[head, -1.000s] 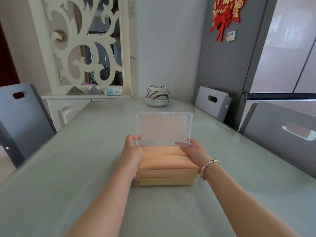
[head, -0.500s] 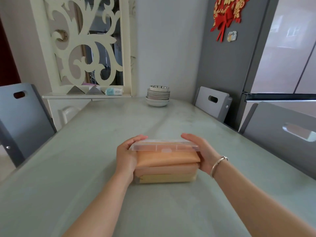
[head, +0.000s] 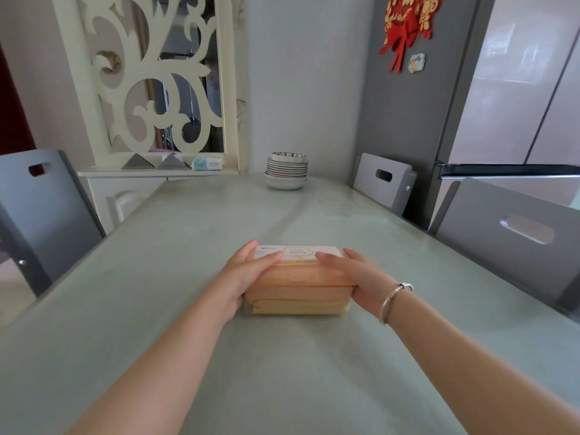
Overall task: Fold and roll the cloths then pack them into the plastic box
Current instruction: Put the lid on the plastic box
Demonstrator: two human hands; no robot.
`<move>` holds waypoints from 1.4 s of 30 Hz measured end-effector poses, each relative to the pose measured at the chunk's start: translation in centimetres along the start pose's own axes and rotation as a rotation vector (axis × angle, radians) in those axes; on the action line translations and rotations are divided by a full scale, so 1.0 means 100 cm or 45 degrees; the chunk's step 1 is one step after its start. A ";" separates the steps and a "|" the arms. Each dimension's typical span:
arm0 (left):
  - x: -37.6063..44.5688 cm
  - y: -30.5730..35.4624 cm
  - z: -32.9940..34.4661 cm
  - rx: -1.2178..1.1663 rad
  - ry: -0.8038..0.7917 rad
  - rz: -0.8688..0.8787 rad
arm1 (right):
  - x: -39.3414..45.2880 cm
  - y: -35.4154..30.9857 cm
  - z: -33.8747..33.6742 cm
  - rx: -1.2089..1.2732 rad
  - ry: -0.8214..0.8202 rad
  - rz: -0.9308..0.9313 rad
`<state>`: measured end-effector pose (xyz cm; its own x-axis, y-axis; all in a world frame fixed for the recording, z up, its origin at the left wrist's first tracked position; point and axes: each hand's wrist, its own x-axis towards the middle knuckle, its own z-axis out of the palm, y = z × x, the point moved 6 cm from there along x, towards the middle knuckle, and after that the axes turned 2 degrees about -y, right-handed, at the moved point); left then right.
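- plastic box (head: 298,296) sits on the surface (head: 157,309), near-centre, long axis running left-right
- lid (head: 298,253) down on top, label showing; whether it is latched, cannot tell
- rolled cloths (head: 295,288) inside, orange over yellow, packed full
- left hand (head: 248,277) flat on the left end, fingers spread over the lid corner
- right hand (head: 354,277) mirrors it on the right end, fingers on the lid, palm at the side wall
- both hands equally close, box clamped between them, no pinch
- likely next: press down evenly at both ends to seat the lid
- stack of dishes (head: 286,172) far off, well apart
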<state>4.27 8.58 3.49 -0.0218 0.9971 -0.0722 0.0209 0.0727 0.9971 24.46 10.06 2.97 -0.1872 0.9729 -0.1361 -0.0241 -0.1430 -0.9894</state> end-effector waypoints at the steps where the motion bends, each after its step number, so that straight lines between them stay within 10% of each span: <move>1: -0.001 -0.001 -0.001 -0.036 -0.015 -0.007 | -0.005 0.001 0.001 0.012 -0.082 -0.033; 7: -0.005 0.009 -0.006 0.165 0.069 0.121 | -0.030 0.005 -0.005 0.130 -0.409 -0.248; 12: -0.017 0.039 0.012 0.793 0.044 0.584 | -0.026 0.012 -0.007 0.215 -0.220 -0.253; 19: -0.028 0.030 0.022 1.420 -0.230 0.601 | -0.025 0.020 -0.001 0.268 -0.111 -0.326; 25: -0.033 0.029 0.025 1.629 -0.298 0.654 | -0.037 0.015 -0.003 0.532 -0.348 -0.251; 42: -0.031 0.020 0.034 1.913 -0.026 0.862 | -0.015 0.017 -0.001 0.333 -0.035 -0.334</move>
<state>7.76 5.69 5.66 0.4059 0.8530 0.3280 0.9107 -0.4076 -0.0668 24.83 8.40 1.53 -0.1675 0.9779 0.1251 -0.3240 0.0653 -0.9438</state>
